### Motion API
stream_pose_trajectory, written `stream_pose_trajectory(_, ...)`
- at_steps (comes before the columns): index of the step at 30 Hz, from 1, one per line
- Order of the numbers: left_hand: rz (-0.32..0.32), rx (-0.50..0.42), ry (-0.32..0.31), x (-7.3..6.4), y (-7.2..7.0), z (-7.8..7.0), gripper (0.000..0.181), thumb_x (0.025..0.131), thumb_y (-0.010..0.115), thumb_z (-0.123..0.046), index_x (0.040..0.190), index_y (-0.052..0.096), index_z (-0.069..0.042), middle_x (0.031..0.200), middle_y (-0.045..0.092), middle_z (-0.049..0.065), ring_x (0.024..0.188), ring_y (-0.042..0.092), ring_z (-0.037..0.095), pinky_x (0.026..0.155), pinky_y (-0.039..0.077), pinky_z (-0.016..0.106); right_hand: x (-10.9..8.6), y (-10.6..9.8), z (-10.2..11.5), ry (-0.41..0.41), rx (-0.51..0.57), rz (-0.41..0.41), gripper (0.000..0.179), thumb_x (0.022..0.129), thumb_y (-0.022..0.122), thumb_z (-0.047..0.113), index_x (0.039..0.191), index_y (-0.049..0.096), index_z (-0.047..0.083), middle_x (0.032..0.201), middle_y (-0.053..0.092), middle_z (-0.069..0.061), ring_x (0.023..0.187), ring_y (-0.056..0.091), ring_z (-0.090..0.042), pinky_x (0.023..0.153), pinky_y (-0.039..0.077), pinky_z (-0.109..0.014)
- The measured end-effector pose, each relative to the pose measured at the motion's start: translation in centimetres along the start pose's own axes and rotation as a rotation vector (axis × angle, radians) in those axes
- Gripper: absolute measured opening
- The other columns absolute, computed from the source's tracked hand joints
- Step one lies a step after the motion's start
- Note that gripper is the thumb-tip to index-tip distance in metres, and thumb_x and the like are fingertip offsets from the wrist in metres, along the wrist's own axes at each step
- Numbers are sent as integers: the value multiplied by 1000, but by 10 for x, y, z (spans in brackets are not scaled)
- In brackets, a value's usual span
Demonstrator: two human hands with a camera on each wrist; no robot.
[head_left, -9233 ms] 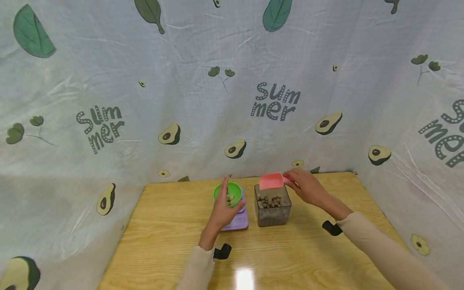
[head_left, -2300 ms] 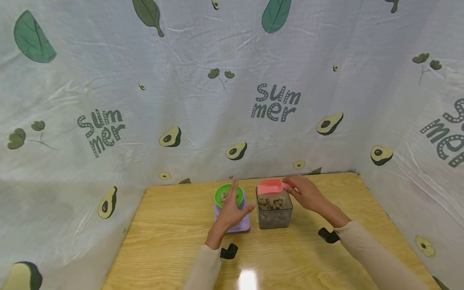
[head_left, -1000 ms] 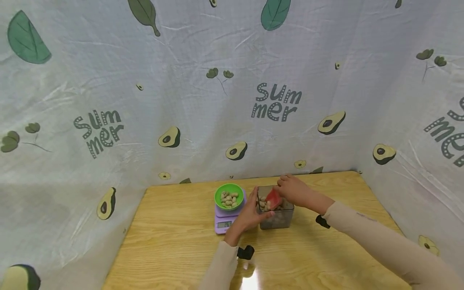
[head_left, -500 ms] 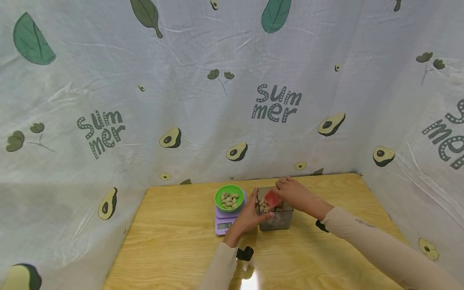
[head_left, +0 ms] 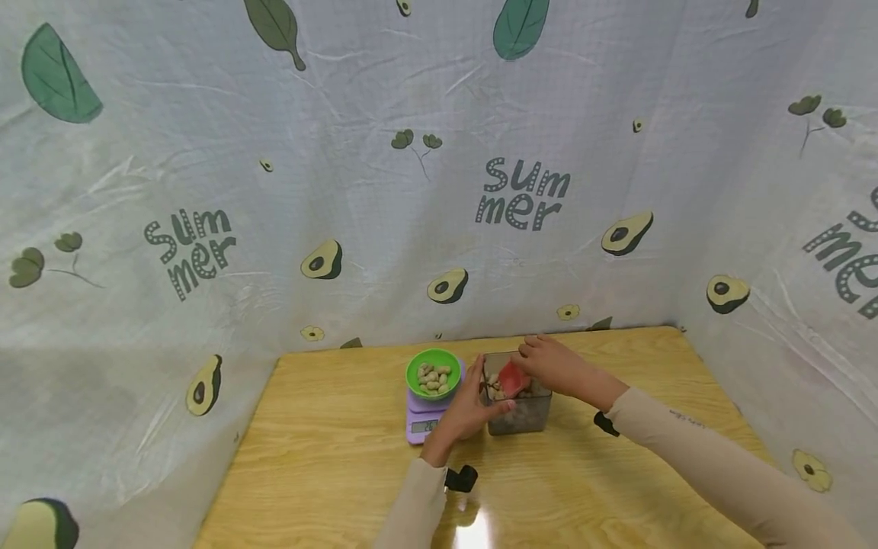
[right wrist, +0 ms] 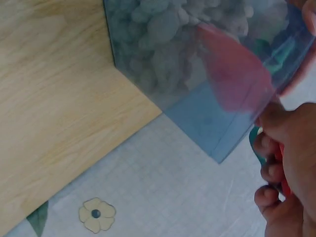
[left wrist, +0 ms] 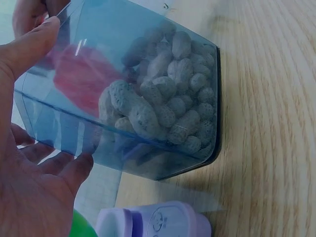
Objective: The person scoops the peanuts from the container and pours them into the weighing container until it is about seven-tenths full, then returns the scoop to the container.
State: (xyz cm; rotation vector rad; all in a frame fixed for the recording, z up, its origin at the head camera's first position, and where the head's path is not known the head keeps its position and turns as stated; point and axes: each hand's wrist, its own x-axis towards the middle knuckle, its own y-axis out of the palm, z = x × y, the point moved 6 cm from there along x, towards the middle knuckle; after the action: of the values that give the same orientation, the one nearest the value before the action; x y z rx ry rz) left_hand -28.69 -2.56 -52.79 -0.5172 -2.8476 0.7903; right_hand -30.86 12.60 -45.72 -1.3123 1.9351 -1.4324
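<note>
A clear grey plastic box of unshelled peanuts stands on the table. My left hand holds it at its left corner, thumb by the front rim and fingers along the side wall. My right hand grips the handle of a pink-red scoop, reaching over the rim from the right. Tilted downward inside the box, the scoop's head meets the peanuts. Left of the box, a green bowl with several peanuts sits on a purple kitchen scale; my left hand partly hides the scale.
The wooden table ends at the back against a white curtain printed with avocados and lettering. The scale's display is lit. My left wrist and fingers lie close beside the scale and bowl.
Earlier, the scoop was above the box and my left hand was by the bowl. Since then, the left hand moved right onto the box and the scoop went down inside. Lately the box shifted slightly left.
</note>
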Motion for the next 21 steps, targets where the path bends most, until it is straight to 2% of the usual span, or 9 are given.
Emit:
stream_pose_trajectory(4,-22,3,-5,1,-5,0,109,83,73,-54,160,5,-16,166,13,11,148,29,32,113,38,48,0,1,-3,-1,61,11,22,81,80,19,98,67,18,89,69,3,82,57,-18,78,50,-38)
stream_pose_trajectory(8,-28,8,-12,2,-8,1,109,83,74,-53,160,6,-17,166,12,9,149,26,32,114,36,49,1,-2,-4,-16,101,28,21,80,80,23,96,66,19,87,68,4,79,55,-16,72,46,-36)
stream_pose_trajectory(12,-19,9,-5,3,-7,2,108,83,74,-50,160,6,-16,166,12,11,149,27,33,114,36,51,3,-5,-3,-30,153,83,17,82,79,20,95,67,19,86,68,4,79,56,-16,68,43,-34)
stream_pose_trajectory(15,-4,-5,4,3,-5,2,108,84,74,-47,160,5,-15,166,10,12,149,27,33,114,37,49,6,-6,-1,-29,205,117,14,83,78,17,93,67,18,83,67,4,77,57,-16,68,46,-34)
stream_pose_trajectory(21,-3,-25,-4,2,-2,2,109,84,74,-51,160,4,-16,166,11,11,149,28,31,113,39,46,9,0,6,4,386,61,14,84,77,14,88,64,15,77,63,4,72,56,-15,69,48,-35)
